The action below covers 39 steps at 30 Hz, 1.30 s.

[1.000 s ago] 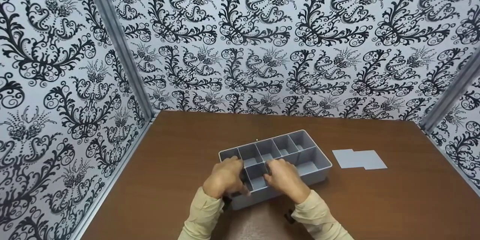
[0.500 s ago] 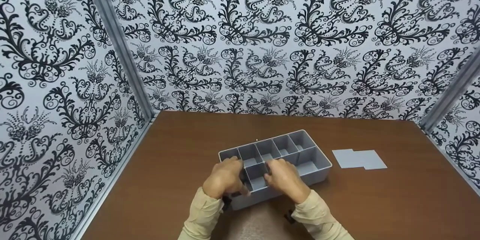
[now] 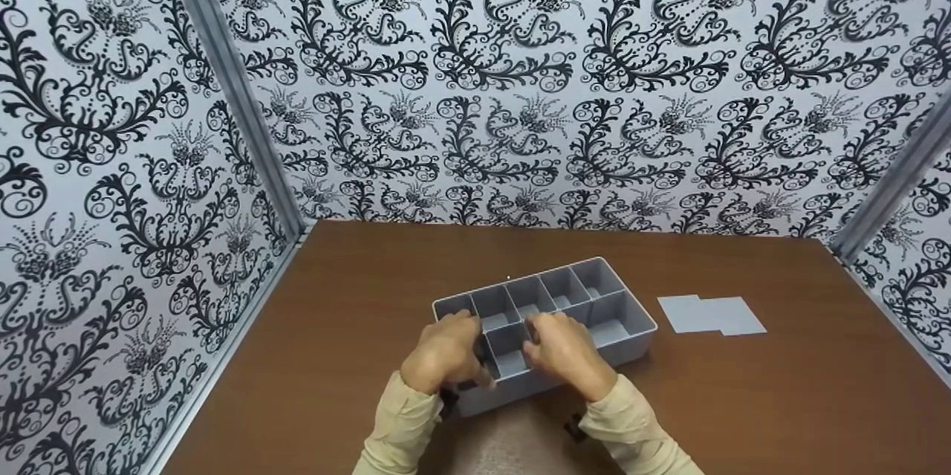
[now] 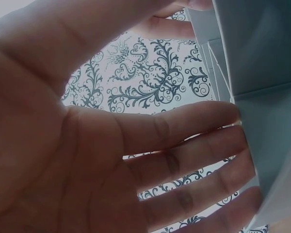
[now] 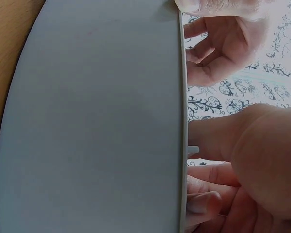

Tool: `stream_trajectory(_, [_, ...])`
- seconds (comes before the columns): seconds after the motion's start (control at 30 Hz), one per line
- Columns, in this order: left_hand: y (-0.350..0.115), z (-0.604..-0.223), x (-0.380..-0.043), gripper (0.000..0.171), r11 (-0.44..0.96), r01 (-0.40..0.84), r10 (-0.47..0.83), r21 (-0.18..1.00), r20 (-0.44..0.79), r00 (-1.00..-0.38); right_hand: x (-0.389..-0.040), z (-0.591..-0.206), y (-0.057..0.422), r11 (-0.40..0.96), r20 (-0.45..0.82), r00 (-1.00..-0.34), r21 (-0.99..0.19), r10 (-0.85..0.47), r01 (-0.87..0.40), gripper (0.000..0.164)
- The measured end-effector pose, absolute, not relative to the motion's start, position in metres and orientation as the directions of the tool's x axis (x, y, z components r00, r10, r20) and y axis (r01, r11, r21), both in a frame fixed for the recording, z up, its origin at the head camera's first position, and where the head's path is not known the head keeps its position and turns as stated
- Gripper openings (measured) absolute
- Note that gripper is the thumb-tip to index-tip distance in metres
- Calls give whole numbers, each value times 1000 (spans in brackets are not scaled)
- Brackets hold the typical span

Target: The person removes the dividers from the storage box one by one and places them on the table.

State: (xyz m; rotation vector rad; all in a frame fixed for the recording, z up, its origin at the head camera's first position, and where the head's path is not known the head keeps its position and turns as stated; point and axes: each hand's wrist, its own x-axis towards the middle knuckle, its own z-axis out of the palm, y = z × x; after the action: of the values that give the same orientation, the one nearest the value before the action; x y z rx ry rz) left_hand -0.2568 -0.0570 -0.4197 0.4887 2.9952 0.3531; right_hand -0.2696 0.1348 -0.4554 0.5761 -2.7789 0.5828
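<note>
The grey divided box (image 3: 513, 389) sits on the brown tabletop (image 3: 356, 296), well short of its back edge and angled so that its right end is nearer that edge. My left hand (image 3: 444, 352) is spread wide over the box's left end, thumb at the front rim, fingers nearly straight, their tips at the box. My right hand (image 3: 565, 352) reaches over the front wall farther right, fingers curled; it seems to pinch a thin grey divider (image 5: 194, 149), though the wall hides most of that grip.

If I pull harder with my right hand, I judge the box could twist or lift, because my left fingers only brace it and don't wrap it. A tilted pinch could jam or bend the divider. Should the box slide right, it might knock the two white sheets (image 3: 712, 315), which lie near it, toward the tabletop's right edge.
</note>
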Motion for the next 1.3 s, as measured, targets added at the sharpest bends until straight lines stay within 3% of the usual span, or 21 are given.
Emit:
stream_trajectory(0.23, [-57, -419, -256, 72, 920, 301, 323, 250, -51, -945, -269, -452, 136, 823, 343, -883, -359, -322, -439, 12])
stream_trajectory(0.93, [-57, -419, -255, 71, 920, 305, 322, 246, -33, -946, -269, -451, 136, 820, 296, -914, -423, -277, -385, 26])
stream_trajectory(1.3, [-57, -420, -255, 73, 917, 320, 335, 237, -22, -942, -271, -454, 137, 845, 306, -914, -383, -265, -373, 20])
